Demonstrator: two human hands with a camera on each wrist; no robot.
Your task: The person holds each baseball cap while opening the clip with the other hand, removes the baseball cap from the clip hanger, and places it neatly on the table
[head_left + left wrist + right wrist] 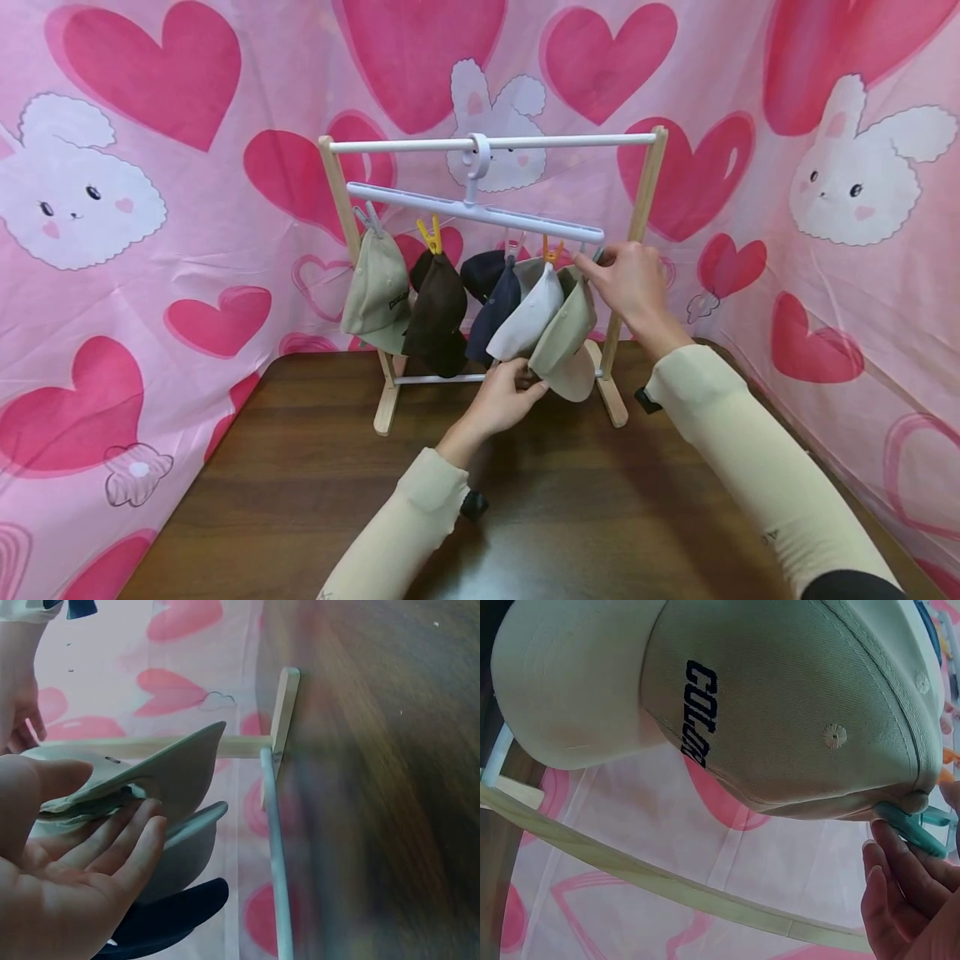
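Observation:
A beige cap (561, 329) with dark lettering and a paler brim hangs at the right end of a white clip hanger (480, 210). My right hand (630, 279) pinches a teal clothespin (911, 829) at the cap's upper edge; in the right wrist view the clip touches the fabric. Lower down, my left hand (510, 396) holds the cap's open rim, thumb on one side and fingers on the other, close to the brim (187, 761). Its exact contact is partly hidden. Next to this cap hangs a white cap (528, 312) under an orange clothespin (552, 249).
Further left hang a navy cap (495, 308), a dark brown cap (437, 308) and another beige cap (375, 283). The hanger tilts down to the right from the white rail (405, 145) of a wooden stand (647, 183) on a brown table (300, 467). A patterned pink cloth (285, 50) surrounds it.

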